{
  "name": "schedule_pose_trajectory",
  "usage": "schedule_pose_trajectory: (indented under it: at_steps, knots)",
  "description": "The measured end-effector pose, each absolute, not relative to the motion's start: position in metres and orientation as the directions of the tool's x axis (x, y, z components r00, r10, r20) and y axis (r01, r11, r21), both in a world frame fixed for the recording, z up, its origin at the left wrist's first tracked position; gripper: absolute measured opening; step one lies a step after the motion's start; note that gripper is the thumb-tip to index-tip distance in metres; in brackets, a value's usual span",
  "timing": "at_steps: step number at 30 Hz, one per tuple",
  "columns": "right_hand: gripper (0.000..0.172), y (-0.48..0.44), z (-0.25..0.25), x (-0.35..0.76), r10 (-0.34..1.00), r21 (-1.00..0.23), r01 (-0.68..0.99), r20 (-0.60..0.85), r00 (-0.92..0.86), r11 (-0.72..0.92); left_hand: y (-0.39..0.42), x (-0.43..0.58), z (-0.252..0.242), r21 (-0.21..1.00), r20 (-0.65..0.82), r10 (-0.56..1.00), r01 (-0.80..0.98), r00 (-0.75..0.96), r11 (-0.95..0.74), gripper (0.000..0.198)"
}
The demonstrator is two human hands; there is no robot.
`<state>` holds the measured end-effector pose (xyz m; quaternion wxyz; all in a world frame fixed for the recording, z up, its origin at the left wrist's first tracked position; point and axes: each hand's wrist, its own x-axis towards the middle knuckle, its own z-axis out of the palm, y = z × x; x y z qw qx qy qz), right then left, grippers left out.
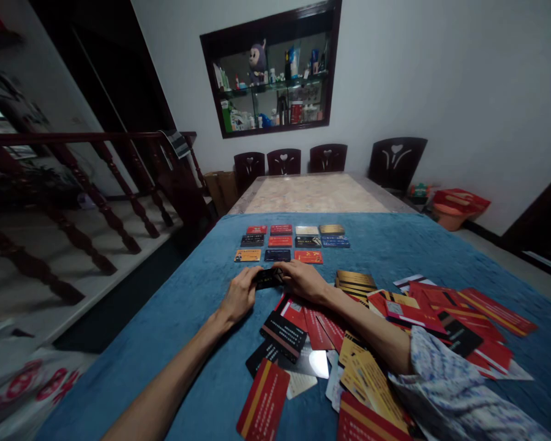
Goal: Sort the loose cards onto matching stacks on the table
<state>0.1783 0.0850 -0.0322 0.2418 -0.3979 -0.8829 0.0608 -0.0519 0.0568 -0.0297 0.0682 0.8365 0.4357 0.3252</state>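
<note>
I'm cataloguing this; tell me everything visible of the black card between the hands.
The black card is oblong, perhaps plastic, with pale, unreadable print and light lines toward its right end. The left hand grips its left end, the right hand its right. It is on the near side of the card rows, over the blue cloth; whether it touches the cloth is unclear.

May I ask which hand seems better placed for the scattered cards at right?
Probably the right hand: its forearm crosses over the scattered cards; the left hand is farther away. Both hold a black card.
</note>
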Motion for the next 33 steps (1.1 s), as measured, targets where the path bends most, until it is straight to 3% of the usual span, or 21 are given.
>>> schedule_pose_trajectory:
  at_steps: [11,20,26,33]
  knots:
    - [0.052,0.083,-0.03,0.175,0.737,-0.238,0.701,0.3,-0.605,0.672,0.055,-0.047,-0.034,0.39,0.456,0.802,0.724,0.385,-0.569,0.062]
    - [0.054,0.087,-0.034,0.177,0.7,-0.233,0.667,0.355,-0.619,0.708,0.057,-0.046,-0.034,0.408,0.461,0.797,0.705,0.39,-0.581,0.053]
    - [0.063,0.088,-0.029,0.179,0.713,-0.282,0.657,0.332,-0.617,0.699,0.059,-0.048,-0.031,0.441,0.426,0.818,0.701,0.386,-0.561,0.057]
    - [0.059,0.09,-0.018,0.18,0.723,-0.206,0.697,0.291,-0.627,0.687,0.063,-0.046,-0.024,0.426,0.379,0.813,0.696,0.443,-0.578,0.057]
